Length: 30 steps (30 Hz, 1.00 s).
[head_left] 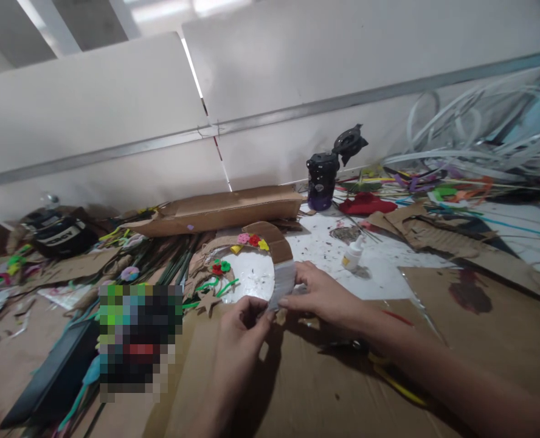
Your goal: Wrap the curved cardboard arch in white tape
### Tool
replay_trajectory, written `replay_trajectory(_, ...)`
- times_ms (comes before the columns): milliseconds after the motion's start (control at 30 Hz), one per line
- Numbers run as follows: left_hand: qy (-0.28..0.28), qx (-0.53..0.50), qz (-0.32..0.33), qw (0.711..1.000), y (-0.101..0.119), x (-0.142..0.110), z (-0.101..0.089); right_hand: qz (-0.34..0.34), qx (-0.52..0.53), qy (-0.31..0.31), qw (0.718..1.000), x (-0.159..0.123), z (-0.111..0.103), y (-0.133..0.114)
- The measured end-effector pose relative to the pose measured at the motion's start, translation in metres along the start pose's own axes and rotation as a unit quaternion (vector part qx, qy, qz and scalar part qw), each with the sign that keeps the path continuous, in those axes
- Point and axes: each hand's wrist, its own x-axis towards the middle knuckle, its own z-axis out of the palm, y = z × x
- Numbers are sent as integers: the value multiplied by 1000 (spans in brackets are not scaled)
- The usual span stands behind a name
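A brown cardboard ring (276, 242) lies on the table, decorated with small pink, red and yellow flowers (253, 240) and green stems (215, 285). Its right side is wrapped in a grey-white strip, perhaps tape (283, 283). My right hand (322, 295) pinches that strip from the right, fingers closed on it. My left hand (242, 331) grips the strip's lower end from below with thumb and fingers pressed together. A small cardboard star (208, 302) sits beside the ring's lower left.
A small white glue bottle (353, 253) stands right of the ring. Behind are a long cardboard box (227, 210), a black and purple bottle with its lid open (322, 179), a red piece (365, 204), white tubing (475, 137) and cardboard sheets (438, 234). A black bag (60, 234) sits far left.
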Motion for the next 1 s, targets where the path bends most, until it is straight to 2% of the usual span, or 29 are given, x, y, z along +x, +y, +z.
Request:
replay_trajectory(200,-8,-17,-13,1000,3,0,2,-1,-38,-7,999,-1,-3,-4)
replay_trajectory(467,-7,-32,-8,999,-1,-1,1,-2,-21,-10,1000,-1,-4,-4)
replay_trajectory(633,-2,-95,-44,994,0,-2,4,3,-14,-4,1000,-2,-3,-2)
replay_trajectory(833,30,-182,-112,976,-1,-4,7,-4,10,-1,1000,-2,-5,6)
replay_trajectory(1000,38,-185,-80,979,-2,-1,6,-20,-52,3,998,-3,-5,8)
